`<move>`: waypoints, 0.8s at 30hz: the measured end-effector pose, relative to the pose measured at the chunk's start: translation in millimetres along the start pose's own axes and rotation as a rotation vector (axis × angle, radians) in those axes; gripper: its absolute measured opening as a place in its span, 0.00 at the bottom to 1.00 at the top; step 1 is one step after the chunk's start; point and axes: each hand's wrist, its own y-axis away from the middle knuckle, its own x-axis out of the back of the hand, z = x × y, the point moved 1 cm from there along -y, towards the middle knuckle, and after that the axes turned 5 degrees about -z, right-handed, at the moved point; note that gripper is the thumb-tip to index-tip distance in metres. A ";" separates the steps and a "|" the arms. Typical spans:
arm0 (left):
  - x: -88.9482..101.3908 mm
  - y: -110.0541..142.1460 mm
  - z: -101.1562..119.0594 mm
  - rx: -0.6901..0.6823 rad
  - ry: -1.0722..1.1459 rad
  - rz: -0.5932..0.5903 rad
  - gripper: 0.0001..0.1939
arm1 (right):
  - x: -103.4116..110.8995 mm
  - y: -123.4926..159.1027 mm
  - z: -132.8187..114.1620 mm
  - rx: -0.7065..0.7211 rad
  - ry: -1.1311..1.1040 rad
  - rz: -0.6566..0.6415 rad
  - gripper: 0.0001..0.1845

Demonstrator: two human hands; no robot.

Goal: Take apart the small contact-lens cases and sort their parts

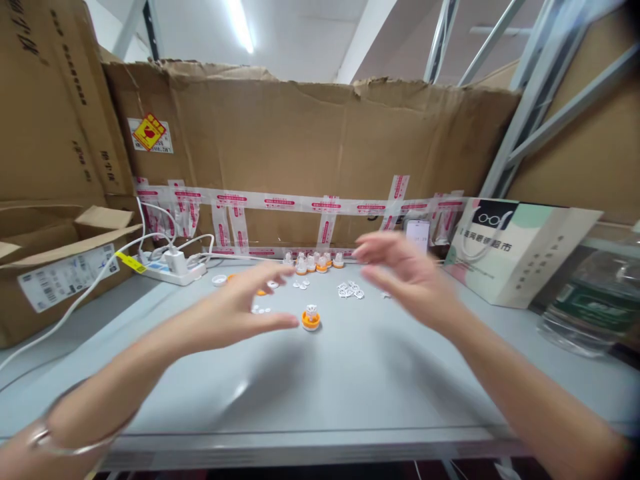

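Note:
My left hand [245, 303] hovers over the grey tabletop with thumb and fingers apart, holding nothing. Its thumb tip is close to a small round orange-and-white piece [311, 321] with a white gear-like part on top, standing upright on the table. My right hand [407, 277], slightly blurred, is raised with its fingers apart and nothing in it. Near it lie several flat white openwork parts [351, 290]. Small white discs [301, 285] lie between the hands. Behind them stands a row of several orange-and-white pieces with clear tops [320, 262]. More orange and white rings are partly hidden behind my left hand.
A power strip with cables [173, 265] and an open cardboard box [65, 267] are at the left. A phone [417, 235] leans at the back. To the right stand a printed paper bag [510, 250] and a large water bottle [590, 300]. A tall cardboard sheet [300, 147] closes the back.

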 end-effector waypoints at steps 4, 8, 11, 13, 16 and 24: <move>-51.7 -21.0 -22.2 0.155 0.067 -0.335 0.29 | -49.8 -15.0 45.6 -0.187 -0.024 -0.396 0.24; -85.2 -38.8 -41.8 0.180 0.135 -0.333 0.26 | -83.9 -26.1 75.4 -0.183 -0.117 -0.500 0.22; -96.8 -48.9 -51.2 0.194 0.164 -0.288 0.19 | -93.9 -32.9 81.2 -0.197 -0.170 -0.476 0.15; -102.8 -53.4 -55.9 0.205 0.182 -0.249 0.16 | -97.6 -36.5 83.8 -0.216 -0.190 -0.431 0.13; -110.8 -55.7 -58.2 0.207 0.225 -0.194 0.14 | -102.2 -38.7 88.5 -0.228 -0.206 -0.362 0.15; -114.5 -49.2 -46.1 0.196 0.303 -0.118 0.12 | -105.4 -32.0 87.9 -0.227 -0.248 -0.284 0.14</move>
